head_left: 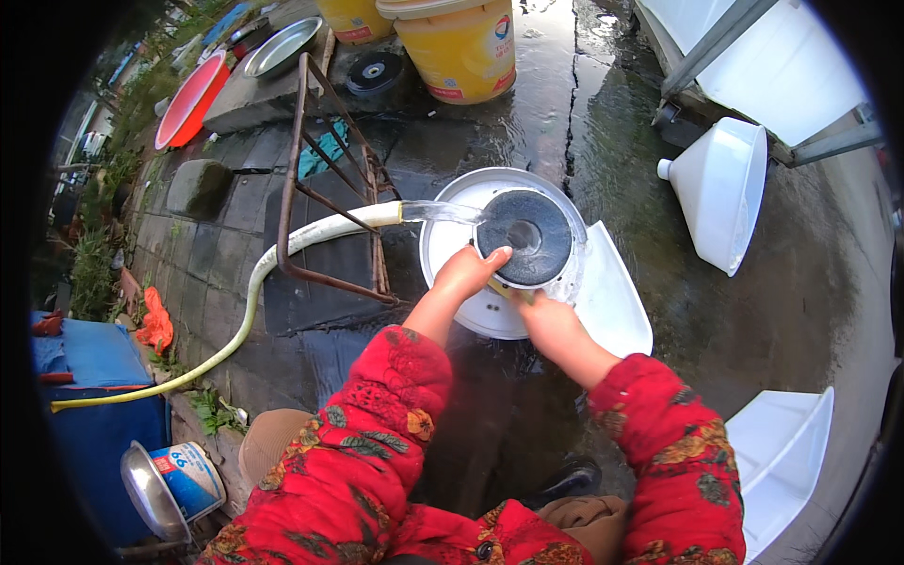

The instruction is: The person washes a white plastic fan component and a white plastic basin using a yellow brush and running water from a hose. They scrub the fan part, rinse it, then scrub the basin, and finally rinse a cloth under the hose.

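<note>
A dark grey round grinding stone [551, 240] with a hollow in its middle is over a round pale metal pan [443, 250]. My left hand [466, 273] grips its near left edge, thumb on top, other fingers mostly hidden. At the near edge of the stone, my right hand [554, 325] is closed and slightly blurred; a bit of something yellowish shows by its fingertips, too small to name. Water pours from a pale hose [325, 229] onto the stone's left side. A white plastic tray-like piece [612, 301] lies under the pan's right side.
The hose rests through a rusty metal frame [290, 188] at left. Yellow buckets [457, 56] and a black disc [374, 72] stand beyond. A white funnel-shaped hopper [720, 193] and another white plastic part [782, 452] lie at right. The paving [650, 198] is wet.
</note>
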A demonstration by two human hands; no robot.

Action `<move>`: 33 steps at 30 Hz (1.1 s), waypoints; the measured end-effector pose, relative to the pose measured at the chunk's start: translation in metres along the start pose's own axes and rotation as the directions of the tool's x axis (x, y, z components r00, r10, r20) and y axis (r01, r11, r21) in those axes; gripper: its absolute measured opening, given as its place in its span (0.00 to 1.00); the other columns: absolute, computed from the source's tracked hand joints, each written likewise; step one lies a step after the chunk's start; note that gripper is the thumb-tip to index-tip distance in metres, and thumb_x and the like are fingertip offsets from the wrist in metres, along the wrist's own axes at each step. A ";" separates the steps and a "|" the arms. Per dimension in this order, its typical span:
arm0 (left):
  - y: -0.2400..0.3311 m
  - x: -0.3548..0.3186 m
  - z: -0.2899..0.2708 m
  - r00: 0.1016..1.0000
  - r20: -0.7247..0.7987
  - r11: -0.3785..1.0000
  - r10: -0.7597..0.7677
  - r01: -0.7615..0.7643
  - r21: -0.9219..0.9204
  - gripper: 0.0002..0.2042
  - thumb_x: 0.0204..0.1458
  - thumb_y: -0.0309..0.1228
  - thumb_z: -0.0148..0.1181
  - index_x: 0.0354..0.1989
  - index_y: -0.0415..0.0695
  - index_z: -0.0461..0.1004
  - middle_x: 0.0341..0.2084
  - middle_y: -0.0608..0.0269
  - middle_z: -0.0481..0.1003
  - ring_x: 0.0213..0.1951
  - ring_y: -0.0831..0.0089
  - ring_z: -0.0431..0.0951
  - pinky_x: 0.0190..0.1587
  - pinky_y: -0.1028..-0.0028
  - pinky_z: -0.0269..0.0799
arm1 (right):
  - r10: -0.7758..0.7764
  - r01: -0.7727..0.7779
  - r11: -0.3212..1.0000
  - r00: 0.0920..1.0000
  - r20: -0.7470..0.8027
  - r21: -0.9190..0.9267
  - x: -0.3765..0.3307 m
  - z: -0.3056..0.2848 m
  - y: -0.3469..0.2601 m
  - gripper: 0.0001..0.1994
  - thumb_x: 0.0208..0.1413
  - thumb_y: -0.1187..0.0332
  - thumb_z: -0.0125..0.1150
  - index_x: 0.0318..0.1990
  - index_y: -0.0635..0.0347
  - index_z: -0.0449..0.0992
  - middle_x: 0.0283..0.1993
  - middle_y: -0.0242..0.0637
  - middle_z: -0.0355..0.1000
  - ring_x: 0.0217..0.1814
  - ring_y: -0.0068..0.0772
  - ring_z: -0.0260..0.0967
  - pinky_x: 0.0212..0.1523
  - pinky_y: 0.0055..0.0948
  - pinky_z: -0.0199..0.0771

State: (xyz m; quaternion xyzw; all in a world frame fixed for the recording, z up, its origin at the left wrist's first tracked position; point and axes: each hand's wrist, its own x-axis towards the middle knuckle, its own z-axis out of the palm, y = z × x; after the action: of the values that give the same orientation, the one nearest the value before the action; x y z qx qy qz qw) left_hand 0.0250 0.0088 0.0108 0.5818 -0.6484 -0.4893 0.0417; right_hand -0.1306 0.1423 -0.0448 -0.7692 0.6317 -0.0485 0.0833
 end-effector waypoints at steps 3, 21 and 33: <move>-0.004 0.002 0.005 0.994 -0.068 0.994 0.084 -0.088 -0.058 0.25 0.52 0.48 0.56 0.46 0.35 0.74 0.39 0.48 0.77 0.44 0.59 0.77 0.49 0.68 0.68 | 0.045 -0.042 0.999 0.986 0.161 -0.022 -0.036 -0.038 0.046 0.18 0.53 0.70 0.49 0.52 0.44 0.71 0.31 0.43 0.69 0.25 0.43 0.73 0.25 0.40 0.73; 0.010 -0.003 0.019 0.982 -0.160 0.969 -0.104 0.064 -0.238 0.22 0.48 0.45 0.61 0.37 0.34 0.75 0.21 0.55 0.75 0.19 0.70 0.73 0.25 0.69 0.69 | 0.401 -0.385 0.898 0.915 0.038 -0.212 -0.064 -0.003 0.108 0.12 0.56 0.70 0.48 0.46 0.55 0.72 0.32 0.46 0.68 0.22 0.44 0.72 0.18 0.40 0.72; 0.016 -0.013 0.021 0.978 -0.181 0.935 -0.101 0.031 -0.352 0.15 0.50 0.37 0.60 0.38 0.36 0.74 0.20 0.61 0.73 0.17 0.74 0.71 0.20 0.72 0.66 | 0.364 -0.397 0.857 0.918 -0.159 -0.329 -0.052 0.003 0.117 0.11 0.52 0.70 0.53 0.43 0.53 0.74 0.28 0.36 0.65 0.18 0.32 0.69 0.14 0.32 0.69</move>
State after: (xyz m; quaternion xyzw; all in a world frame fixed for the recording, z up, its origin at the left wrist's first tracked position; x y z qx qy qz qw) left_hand 0.0046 0.0289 0.0178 0.6322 -0.5245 -0.5373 0.1910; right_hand -0.2529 0.1716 -0.0685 -0.6282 0.7726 0.0485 -0.0778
